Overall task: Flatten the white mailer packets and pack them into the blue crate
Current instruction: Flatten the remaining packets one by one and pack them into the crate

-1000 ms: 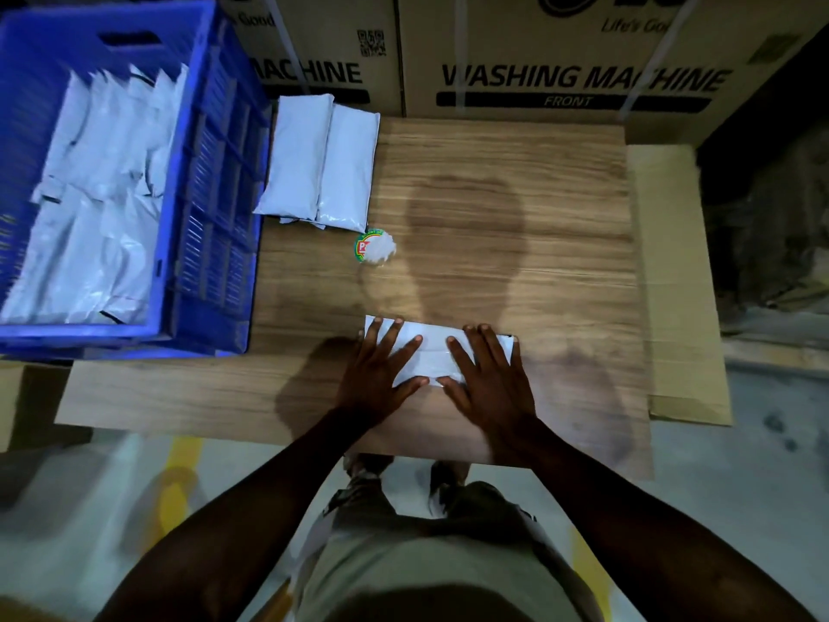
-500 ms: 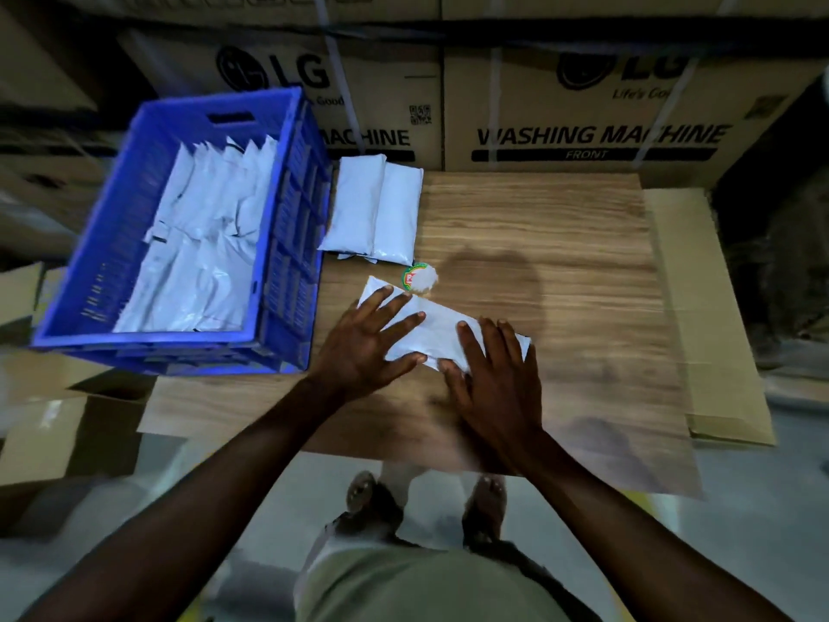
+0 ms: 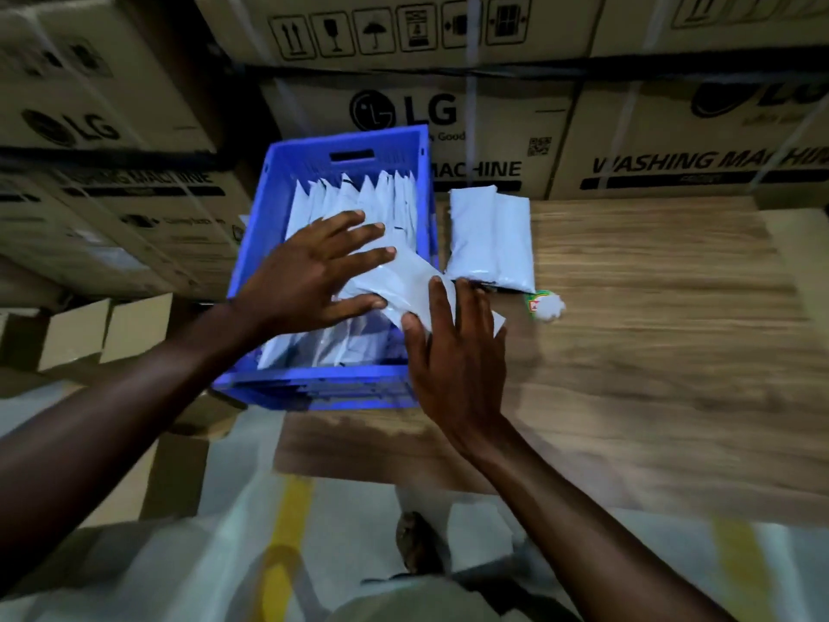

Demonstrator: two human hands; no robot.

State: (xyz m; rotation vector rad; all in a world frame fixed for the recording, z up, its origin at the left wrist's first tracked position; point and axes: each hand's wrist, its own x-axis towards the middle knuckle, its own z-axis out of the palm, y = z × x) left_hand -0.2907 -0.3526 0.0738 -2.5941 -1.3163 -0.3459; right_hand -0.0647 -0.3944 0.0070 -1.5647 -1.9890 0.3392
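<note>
We see the blue crate (image 3: pixel 287 181), packed with upright white packets, on the table (image 3: pixel 650 352); over its right rim both hands carry a white mailer packet (image 3: pixel 406 280), left hand (image 3: pixel 309 271) spread flat on it, right hand (image 3: pixel 453 352) pinching its near end

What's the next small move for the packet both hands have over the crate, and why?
Probably lower the white mailer packet into the blue crate beside the upright packets and let go. It lies across the crate's right wall, the right hand pinching its near end, the left hand resting flat on its other end, so it is over the crate but not yet in.
</note>
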